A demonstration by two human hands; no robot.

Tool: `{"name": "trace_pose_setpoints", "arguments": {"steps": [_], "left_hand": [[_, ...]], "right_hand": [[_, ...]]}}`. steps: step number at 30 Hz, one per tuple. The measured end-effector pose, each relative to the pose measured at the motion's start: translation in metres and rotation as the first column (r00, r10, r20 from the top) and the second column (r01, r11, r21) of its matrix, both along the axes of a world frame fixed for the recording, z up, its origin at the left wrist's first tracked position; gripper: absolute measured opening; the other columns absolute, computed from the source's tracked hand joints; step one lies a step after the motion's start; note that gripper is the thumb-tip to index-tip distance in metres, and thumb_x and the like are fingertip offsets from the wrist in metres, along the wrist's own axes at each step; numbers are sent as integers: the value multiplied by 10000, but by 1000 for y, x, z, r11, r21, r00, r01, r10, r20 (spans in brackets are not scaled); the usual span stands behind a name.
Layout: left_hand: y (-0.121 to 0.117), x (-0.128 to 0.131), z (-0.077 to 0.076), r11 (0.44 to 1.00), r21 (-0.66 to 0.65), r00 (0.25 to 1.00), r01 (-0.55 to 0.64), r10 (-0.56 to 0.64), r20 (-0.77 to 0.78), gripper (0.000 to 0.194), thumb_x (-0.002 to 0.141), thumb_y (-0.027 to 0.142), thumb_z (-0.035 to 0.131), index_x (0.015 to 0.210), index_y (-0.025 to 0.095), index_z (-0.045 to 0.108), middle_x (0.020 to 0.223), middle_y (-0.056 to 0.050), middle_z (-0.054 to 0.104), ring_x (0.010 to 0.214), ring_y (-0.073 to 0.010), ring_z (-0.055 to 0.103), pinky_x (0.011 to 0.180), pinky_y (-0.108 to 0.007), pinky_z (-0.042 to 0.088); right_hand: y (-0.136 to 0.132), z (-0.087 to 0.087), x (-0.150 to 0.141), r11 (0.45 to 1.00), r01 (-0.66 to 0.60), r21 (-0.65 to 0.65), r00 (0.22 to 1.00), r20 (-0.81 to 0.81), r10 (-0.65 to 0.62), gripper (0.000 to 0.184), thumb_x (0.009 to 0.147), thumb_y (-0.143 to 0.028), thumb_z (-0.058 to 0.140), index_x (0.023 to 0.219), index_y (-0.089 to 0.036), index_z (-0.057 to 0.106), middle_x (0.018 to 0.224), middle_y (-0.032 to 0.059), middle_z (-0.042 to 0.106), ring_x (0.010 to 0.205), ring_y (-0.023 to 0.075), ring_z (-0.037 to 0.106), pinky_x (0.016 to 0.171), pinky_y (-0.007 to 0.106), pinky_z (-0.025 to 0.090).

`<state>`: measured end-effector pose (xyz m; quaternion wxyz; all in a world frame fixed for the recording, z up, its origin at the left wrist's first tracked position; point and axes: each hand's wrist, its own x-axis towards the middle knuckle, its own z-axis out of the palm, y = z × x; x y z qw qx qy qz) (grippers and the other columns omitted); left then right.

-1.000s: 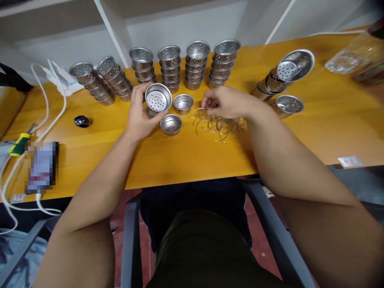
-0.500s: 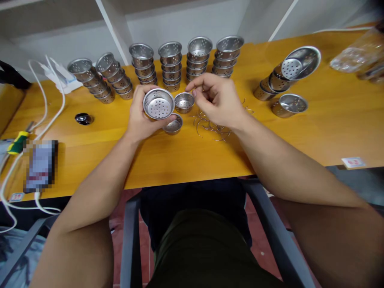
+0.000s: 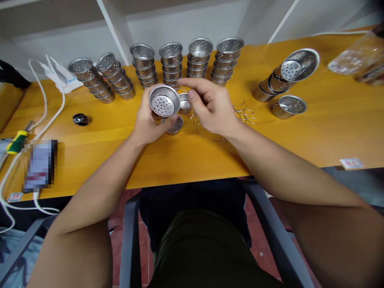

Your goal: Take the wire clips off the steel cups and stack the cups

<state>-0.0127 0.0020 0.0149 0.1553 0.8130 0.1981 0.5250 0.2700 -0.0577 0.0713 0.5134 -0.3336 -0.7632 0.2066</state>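
Observation:
My left hand (image 3: 147, 122) is wrapped round a perforated metal cup (image 3: 165, 102), its open top tilted toward me. Close by on the right, my right hand (image 3: 213, 105) has thumb and forefinger brought near each other beside the cup's rim; a thin curved wire (image 3: 183, 90) seems to show at the fingertips. Behind and below the held cup, two small perforated cups, one farther (image 3: 185, 105) and one nearer (image 3: 175, 126), stand on the table, partly covered. Loose curved wires (image 3: 245, 115) lie under and beyond my right hand.
Several stacks of perforated cups (image 3: 142, 60) line the back of the table (image 3: 186, 160). At right are a leaning stack (image 3: 277, 82) and a single cup (image 3: 288, 107). A black mouse (image 3: 81, 119), a phone (image 3: 40, 166), a screwdriver (image 3: 18, 142) and white cables lie left.
The held cup and my left hand have shifted slightly right. My right hand has moved left toward the cup's rim, uncovering some of the wires behind it.

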Motion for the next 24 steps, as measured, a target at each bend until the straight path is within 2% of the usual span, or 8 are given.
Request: {"name": "trace_pose_setpoints", "arguments": {"steps": [2, 5, 8, 12, 18, 21, 24], "left_hand": [[-2, 1, 0, 1000, -18, 999, 21, -21, -33, 1132, 933, 847, 1100, 1786, 437, 480, 1629, -66, 730, 1475, -351, 772, 1275, -634, 695], [-8, 5, 0, 999, -49, 999, 10, -12, -37, 1149, 883, 947, 1079, 1711, 381, 518, 1519, -68, 741, 1347, -339, 811, 1172, -602, 726], [-12, 7, 1, 998, -56, 999, 26, -27, -30, 1165, 841, 972, 1089, 1681, 384, 535, 1486, -71, 749, 1301, -341, 822, 1138, -592, 730], [-14, 7, 2, 996, -80, 998, 29, -33, -50, 1130, 894, 935, 1079, 1704, 376, 524, 1523, -78, 724, 1370, -356, 803, 1222, -609, 693], [-9, 10, 2, 998, 8, 997, 68, -68, -42, 1079, 908, 920, 1080, 1687, 422, 523, 1458, -62, 709, 1232, -302, 770, 1037, -554, 715], [-10, 13, 1, 997, 18, 995, 78, -76, -56, 1159, 884, 956, 1072, 1724, 412, 487, 1501, -73, 723, 1268, -321, 795, 1077, -549, 704], [-19, 15, 2, 998, -10, 994, 57, -58, -95, 1282, 822, 1002, 1075, 1763, 392, 453, 1574, -101, 707, 1399, -383, 803, 1207, -591, 682]], "right_hand": [[-1, -5, -5, 1000, -14, -16, 1000, -10, 14, 578, 1286, -767, 642, 1586, -312, 834, 1383, 107, 904, 1301, 348, 866, 1212, 551, 757], [-1, -10, -10, 1000, -15, -19, 1000, -14, 15, 537, 1294, -739, 643, 1537, -306, 844, 1280, 98, 902, 1161, 318, 864, 1096, 500, 782], [-4, -9, -12, 1000, -26, 1, 1000, -4, 26, 520, 1304, -717, 623, 1498, -298, 862, 1274, 97, 911, 1119, 305, 855, 1068, 487, 781], [-8, -4, -12, 999, -45, 16, 999, 12, 45, 505, 1303, -690, 638, 1468, -281, 883, 1267, 105, 923, 1071, 300, 843, 1056, 498, 771], [-9, -4, -12, 998, -17, 64, 999, 43, 14, 465, 1326, -628, 612, 1434, -265, 881, 1217, 95, 905, 971, 266, 810, 1015, 465, 735], [-11, -7, -16, 998, 33, 56, 999, 22, -35, 392, 1315, -586, 643, 1441, -278, 849, 1047, 50, 840, 840, 234, 725, 906, 419, 711], [-14, -9, -22, 997, 63, 32, 998, -14, -63, 298, 1291, -548, 696, 1358, -288, 826, 849, -10, 681, 722, 207, 605, 793, 381, 669]]}}
